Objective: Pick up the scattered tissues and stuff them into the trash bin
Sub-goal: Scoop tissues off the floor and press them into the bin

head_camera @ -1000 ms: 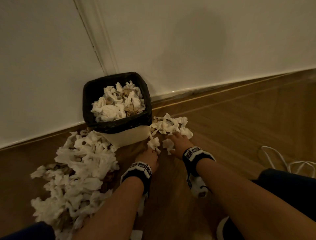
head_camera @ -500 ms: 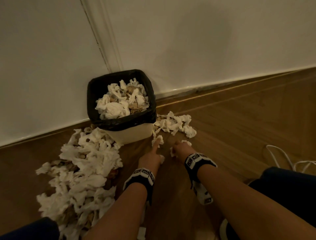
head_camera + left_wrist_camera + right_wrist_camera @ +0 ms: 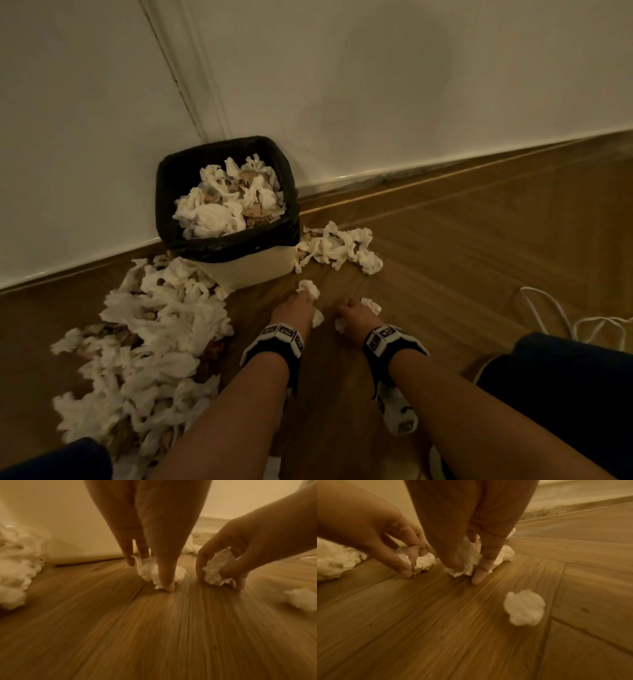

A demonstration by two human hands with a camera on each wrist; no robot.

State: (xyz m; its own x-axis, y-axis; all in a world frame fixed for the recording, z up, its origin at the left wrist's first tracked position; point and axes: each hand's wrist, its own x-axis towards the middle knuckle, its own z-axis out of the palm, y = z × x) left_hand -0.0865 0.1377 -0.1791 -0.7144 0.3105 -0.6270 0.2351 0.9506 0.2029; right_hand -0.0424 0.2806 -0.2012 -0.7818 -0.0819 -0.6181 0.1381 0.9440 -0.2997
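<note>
The trash bin (image 3: 253, 270), cream with a black liner, stands in the wall corner and is heaped with crumpled white tissues (image 3: 219, 212). Just in front of it both hands are down on the wooden floor. My left hand (image 3: 298, 305) pinches a small tissue wad (image 3: 147, 572) between thumb and fingers. A hand's width to its right, my right hand (image 3: 352, 308) grips another crumpled tissue (image 3: 469, 558). A loose wad (image 3: 523, 607) lies on the floor beside the right hand. A tissue cluster (image 3: 339, 250) lies right of the bin, and a big pile (image 3: 147, 342) spreads to its left.
White walls (image 3: 411, 85) meet right behind the bin. A white cable (image 3: 548, 315) loops on the floor at the right. My dark-clothed knees show at the lower left (image 3: 51, 459) and right (image 3: 565, 383) of the head view.
Both hands have drawn back from the cluster beside the bin toward me, and each has closed on a small tissue wad on the floor.
</note>
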